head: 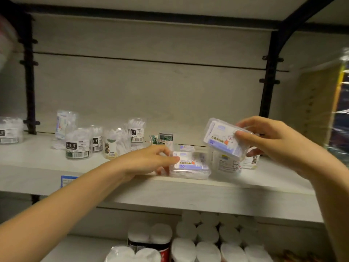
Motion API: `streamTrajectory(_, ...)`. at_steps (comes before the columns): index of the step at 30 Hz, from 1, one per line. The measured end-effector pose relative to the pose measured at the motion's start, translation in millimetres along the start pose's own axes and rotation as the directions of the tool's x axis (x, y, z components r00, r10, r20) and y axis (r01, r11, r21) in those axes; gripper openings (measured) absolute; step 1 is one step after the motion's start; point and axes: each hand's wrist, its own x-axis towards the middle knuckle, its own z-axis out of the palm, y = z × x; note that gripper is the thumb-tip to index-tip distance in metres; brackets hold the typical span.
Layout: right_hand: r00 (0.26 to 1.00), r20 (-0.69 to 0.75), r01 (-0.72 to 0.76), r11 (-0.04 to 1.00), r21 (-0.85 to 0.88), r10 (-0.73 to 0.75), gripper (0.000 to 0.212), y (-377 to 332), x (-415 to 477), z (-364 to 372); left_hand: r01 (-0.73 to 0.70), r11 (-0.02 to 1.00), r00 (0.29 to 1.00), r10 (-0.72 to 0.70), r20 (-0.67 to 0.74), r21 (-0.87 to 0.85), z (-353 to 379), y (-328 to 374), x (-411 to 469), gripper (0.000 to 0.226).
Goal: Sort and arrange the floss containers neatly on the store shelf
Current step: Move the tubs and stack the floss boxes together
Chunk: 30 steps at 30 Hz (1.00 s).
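Since it is thin clear plastic, the lying box (190, 167) at the shelf (226, 193) front seems light, stiff and slippery, best held by its edges; the left hand (151, 159) pinches its end. At 1 o'clock, the right hand (279, 140) grips the raised box (222, 140). Tubs (226, 164) behind it are half hidden.

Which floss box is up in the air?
The purple-labelled box in the right hand, held tilted above the shelf. Its twin box lies flat there, gripped by the left hand.
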Motion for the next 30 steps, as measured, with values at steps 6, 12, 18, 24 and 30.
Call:
streamTrajectory(6,0.989,0.146,-0.031,0.989,0.144,0.01,0.024,1,-1,-2,0.01,0.965,0.993,-0.039,0.11,0.261,-5,-1,7,0.035)
streamTrajectory(12,0.944,0.32,0.021,0.985,0.173,-0.076,0.039,-12,-2,2,-0.461,0.865,0.876,0.479,-0.056,0.198,-20,14,-16,0.076)
streamTrajectory(18,0.893,0.423,0.085,0.981,0.177,-0.153,0.034,-27,-1,11,-0.648,0.657,0.655,0.739,-0.159,0.385,-16,26,-31,0.053)
streamTrajectory(24,0.9,0.391,0.102,0.966,0.24,-0.192,0.038,-41,10,22,-0.623,0.688,0.709,0.697,-0.103,0.372,-29,24,-32,0.074)
streamTrajectory(30,0.933,0.292,0.231,0.972,-0.045,-0.209,0.063,-42,17,19,-0.544,0.82,0.776,0.572,-0.265,0.175,-37,25,-13,0.056)
